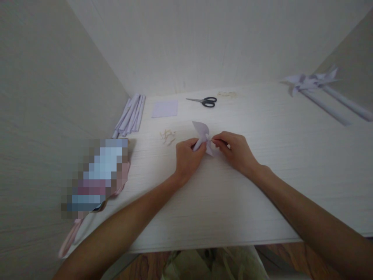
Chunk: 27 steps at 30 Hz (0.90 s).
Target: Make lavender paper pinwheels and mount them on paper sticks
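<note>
A white paper pinwheel (201,128) with curved blades is held above the middle of the white table. My left hand (188,160) is closed around its lower left side, thumb toward the front. At the pinwheel's centre, my right hand (235,149) pinches with thumb and forefinger. Something small and thin seems to sit in that pinch, but I cannot make out what. Left of my left hand lies a small heap of thin, pale twisted strips (168,136). Beyond the pinwheel rest scissors (206,102) with black handles, and a square paper sheet (164,109).
Several rolled paper tubes (131,114) lie at the back left. A blurred-out item (101,171) with a pink strap is at the left edge. Finished-looking pinwheels (310,82) on paper sticks (326,107) lie back right. Small pale bits (227,94) lie near the back wall.
</note>
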Tool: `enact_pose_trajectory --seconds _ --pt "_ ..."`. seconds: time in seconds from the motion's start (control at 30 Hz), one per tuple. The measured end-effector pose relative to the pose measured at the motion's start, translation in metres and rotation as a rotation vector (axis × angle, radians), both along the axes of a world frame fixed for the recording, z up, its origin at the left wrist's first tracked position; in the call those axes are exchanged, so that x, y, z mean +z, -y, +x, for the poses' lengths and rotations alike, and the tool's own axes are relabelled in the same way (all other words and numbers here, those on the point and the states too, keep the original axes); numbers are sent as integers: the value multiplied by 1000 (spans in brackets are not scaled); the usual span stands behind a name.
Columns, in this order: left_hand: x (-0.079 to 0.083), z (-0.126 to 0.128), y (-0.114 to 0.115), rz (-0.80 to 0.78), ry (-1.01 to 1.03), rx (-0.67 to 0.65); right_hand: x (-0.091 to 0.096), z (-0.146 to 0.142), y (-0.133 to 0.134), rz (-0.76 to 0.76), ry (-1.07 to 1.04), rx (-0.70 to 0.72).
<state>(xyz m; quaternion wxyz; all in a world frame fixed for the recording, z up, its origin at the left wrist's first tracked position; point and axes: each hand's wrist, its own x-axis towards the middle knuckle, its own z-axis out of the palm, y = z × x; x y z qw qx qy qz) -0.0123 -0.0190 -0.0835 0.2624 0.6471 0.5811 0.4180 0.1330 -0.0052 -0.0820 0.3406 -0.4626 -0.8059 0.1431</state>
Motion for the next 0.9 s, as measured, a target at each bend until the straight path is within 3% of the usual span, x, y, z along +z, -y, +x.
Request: enact_pose_trajectory --seconds 0.9 --pt "-1 2 1 53 -13 -7 1 2 1 2 10 40"
